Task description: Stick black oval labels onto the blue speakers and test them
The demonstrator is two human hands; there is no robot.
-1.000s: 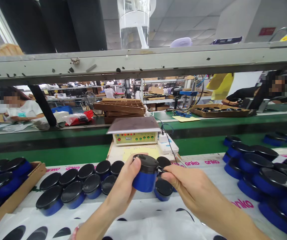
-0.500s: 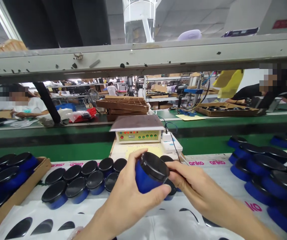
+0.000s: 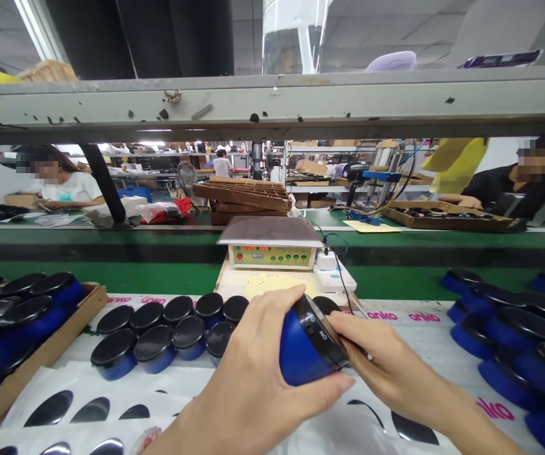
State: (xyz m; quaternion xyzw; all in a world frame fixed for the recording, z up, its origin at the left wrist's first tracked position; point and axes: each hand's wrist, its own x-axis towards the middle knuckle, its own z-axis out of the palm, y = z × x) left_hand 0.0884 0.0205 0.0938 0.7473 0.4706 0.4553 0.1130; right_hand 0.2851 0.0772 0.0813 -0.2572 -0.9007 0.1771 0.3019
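My left hand is wrapped round a blue round unit with a black top, held tipped on its side so the black face points right. My right hand touches that black face with its fingertips pressed together on the rim. Small white markings show on the black band. Behind the hands, several more blue units with black tops stand in rows on white printed sheet.
A cardboard tray of blue units lies at the left, and a stack of them at the right. A tester box with lights stands behind. Beyond the green conveyor, other people sit at work. A grey shelf beam runs overhead.
The unit has been turned from upright onto its side, black face now to the right. My left hand has closed further round it, and my right hand moved onto the face.
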